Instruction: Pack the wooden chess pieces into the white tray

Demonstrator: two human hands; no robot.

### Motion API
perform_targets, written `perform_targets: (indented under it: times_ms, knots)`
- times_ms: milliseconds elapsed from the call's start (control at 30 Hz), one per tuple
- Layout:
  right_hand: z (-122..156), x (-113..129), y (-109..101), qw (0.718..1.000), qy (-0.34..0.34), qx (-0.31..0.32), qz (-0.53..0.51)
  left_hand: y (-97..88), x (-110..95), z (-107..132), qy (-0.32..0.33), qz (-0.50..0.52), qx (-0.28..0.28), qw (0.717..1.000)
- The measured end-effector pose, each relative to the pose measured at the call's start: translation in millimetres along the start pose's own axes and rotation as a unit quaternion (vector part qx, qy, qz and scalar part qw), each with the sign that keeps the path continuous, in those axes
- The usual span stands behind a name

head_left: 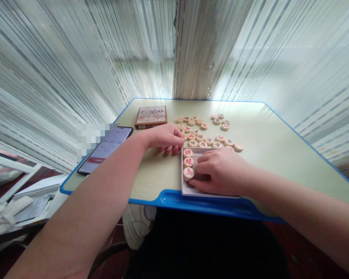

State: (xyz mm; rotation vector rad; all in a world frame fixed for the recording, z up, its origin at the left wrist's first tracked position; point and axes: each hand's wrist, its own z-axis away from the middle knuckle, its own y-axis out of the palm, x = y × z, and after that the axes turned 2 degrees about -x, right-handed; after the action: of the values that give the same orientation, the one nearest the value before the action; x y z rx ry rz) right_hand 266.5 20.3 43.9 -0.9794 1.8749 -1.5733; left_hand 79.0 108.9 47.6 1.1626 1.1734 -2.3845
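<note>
A shallow white box tray (184,190) lies at the table's near edge. Along its left side sit round wooden Chinese chess pieces (188,162) with red characters, the nearest ones stacked. My right hand (221,170) is over the tray, its thumb apart from the bent fingers and close to the nearest stack; its palm side is hidden. Beyond the tray's left corner, my left hand (170,139) has its fingers curled and the tips pinched at a red-marked chess piece (185,137), which they partly cover. Several loose pieces (200,138), red and black marked, lie just past the tray.
A printed Chinese chess box (151,117) stands at the back left. A phone (106,149) with a running timer lies at the left edge. More pieces (217,121) are at the back right. The table (279,155) has a blue rim, with pale curtains behind.
</note>
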Motion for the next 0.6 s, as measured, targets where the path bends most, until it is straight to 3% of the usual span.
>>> perform_targets:
  times_ms: [67,133,200,233,300,400,533,600]
  knots:
    - [0,0,0,1.0,-0.002,0.0,-0.004,0.0,0,0,0.011,-0.034,-0.035,0.999]
    - [0,-1,-1,1.0,-0.003,0.002,-0.014,-1.0,1,0,0.048,-0.086,-0.152,0.983]
    - [0,-2,-4,0.999,-0.005,0.007,-0.032,-2.8,2,-1,0.099,-0.131,-0.28,0.946]
    - [1,-3,-5,0.999,-0.006,0.011,-0.04,-3.7,3,-2,0.122,-0.147,-0.316,0.93]
    - [1,-5,-8,0.999,0.0,0.023,-0.046,-5.1,6,-4,0.158,-0.175,-0.313,0.92]
    - [2,-11,-12,0.999,0.022,0.027,-0.03,-5.3,12,-8,0.186,-0.223,-0.239,0.926]
    - [1,-18,-11,0.996,0.076,-0.034,0.018,-4.3,14,-9,0.183,-0.236,-0.2,0.933]
    - [0,-21,-9,0.992,0.106,-0.034,0.052,-4.2,13,-9,0.179,-0.236,-0.198,0.934]
